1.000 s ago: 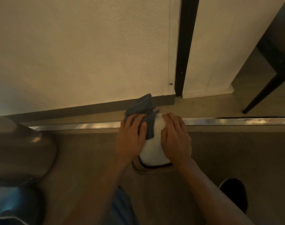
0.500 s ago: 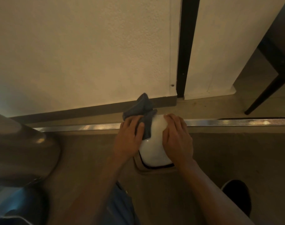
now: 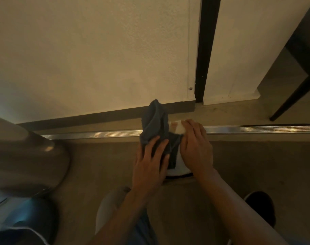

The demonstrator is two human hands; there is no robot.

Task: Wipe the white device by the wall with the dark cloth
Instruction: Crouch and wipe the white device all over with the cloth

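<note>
Our left hand [image 3: 149, 165] presses the dark cloth [image 3: 155, 124] flat onto the white device [image 3: 179, 129]; our right hand [image 3: 196, 147] cups its side. No writing is legible.

Most of the white device [image 3: 179, 129] was covered by the dark cloth [image 3: 155, 124] and both hands; only its far corner and near rim were seen. The left hand's [image 3: 149, 167] fingertips were blurred. The dark furniture leg [image 3: 290, 101] was cut off by the right edge.
</note>
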